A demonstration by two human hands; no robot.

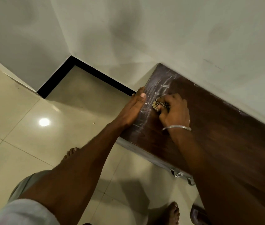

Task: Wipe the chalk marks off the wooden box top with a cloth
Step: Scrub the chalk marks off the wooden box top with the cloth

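At the left end of the wooden box top, hard against the wall, I read the wiping step as in hand. The right hand is curled round a bunched patterned cloth and presses it on the wood just right of the chalk marks. The left hand clasps the top's left edge, thumb on top (bracing, I judge). White streaks cover the left end, and the wood to the right looks clean, so I call it partway done. Next move calls for firm strokes leftward and toward the far corner. The box is closed, contents hidden. A metal fitting sits on its near side.
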